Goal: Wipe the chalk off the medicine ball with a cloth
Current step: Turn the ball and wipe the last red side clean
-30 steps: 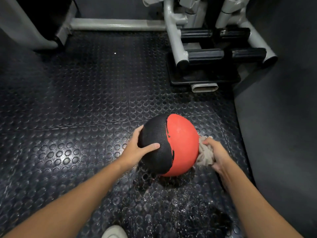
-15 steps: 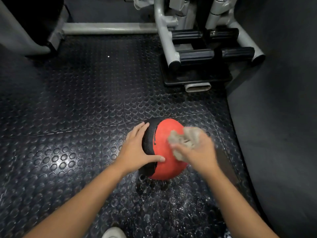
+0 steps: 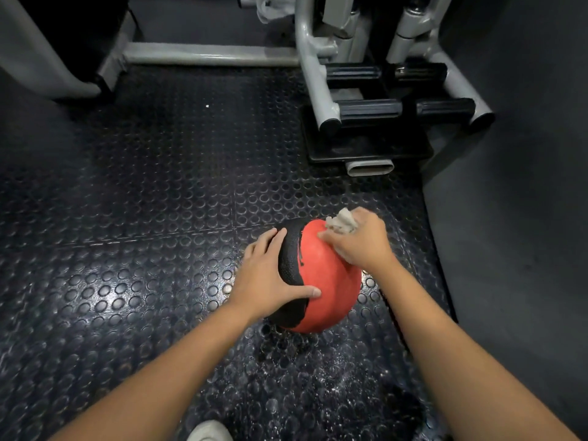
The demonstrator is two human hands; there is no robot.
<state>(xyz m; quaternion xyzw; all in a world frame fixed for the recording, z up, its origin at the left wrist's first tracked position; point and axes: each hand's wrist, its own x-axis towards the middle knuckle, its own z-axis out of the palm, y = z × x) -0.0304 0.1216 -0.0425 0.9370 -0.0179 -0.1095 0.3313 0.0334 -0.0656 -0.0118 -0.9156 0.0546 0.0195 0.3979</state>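
Note:
A red and black medicine ball (image 3: 321, 281) sits on the studded rubber floor (image 3: 143, 218). My left hand (image 3: 270, 275) lies flat against the ball's black left side, fingers spread, thumb reaching onto the red part. My right hand (image 3: 362, 243) grips a bunched grey cloth (image 3: 342, 221) and presses it on the ball's upper right, far side. The cloth's end sticks out above my fingers.
A grey metal gym machine frame (image 3: 315, 84) with black padded rollers (image 3: 369, 108) stands just behind the ball. A dark padded surface (image 3: 509, 218) rises on the right. White chalk dust (image 3: 318, 389) speckles the floor near me. A white shoe tip (image 3: 210, 432) shows at the bottom.
My right hand carried the cloth from the ball's lower right side, over its top, to the upper far right. The left hand kept steadying the ball.

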